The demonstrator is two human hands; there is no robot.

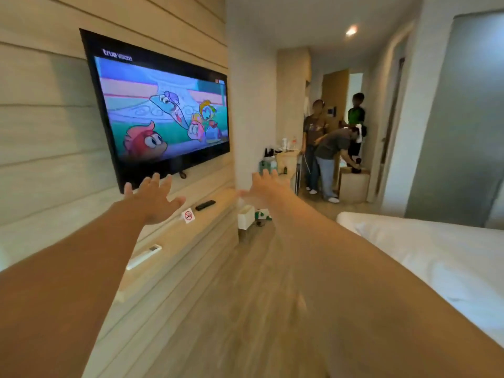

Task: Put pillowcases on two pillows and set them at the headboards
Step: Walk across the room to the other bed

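Observation:
Both my arms are stretched straight out in front of me. My left hand point(151, 196) is open with its fingers spread, and it holds nothing. My right hand point(263, 188) is also open and empty, fingers apart. At the right edge lies a bed point(425, 257) with white bedding. No pillow, pillowcase or headboard is in view.
A wall television point(163, 113) plays a cartoon above a long wooden shelf point(174, 241) with a black remote point(205, 205), a white remote point(143, 256) and a no-smoking sign point(188, 215). Three people point(331, 148) stand by the doorway. Wood floor runs between shelf and bed.

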